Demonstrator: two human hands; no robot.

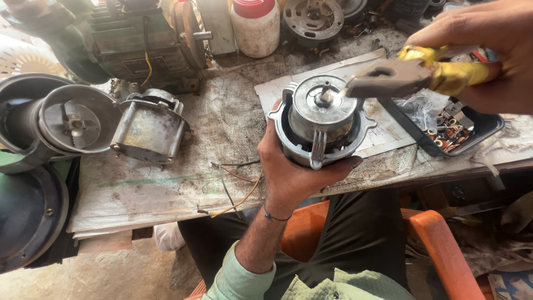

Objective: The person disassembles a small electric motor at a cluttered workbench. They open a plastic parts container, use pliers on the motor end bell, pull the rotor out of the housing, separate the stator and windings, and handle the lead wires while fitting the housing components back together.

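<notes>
My left hand (291,169) grips a small grey electric motor (321,119) from below, shaft end up, above the bench's front edge. Red, yellow and dark wires (236,186) trail from the motor to the left. My right hand (477,39) comes in from the upper right, closed on pliers with yellow-wrapped handles (422,75). The pliers' grey jaws sit at the motor's central shaft (323,98).
A worn cloth-covered bench (166,178) holds another grey motor housing (149,126), a round metal cover (75,119), a large green motor (127,39), a white jar with red lid (255,25) and a black tray of small parts (455,130). An orange chair (438,244) is beneath me.
</notes>
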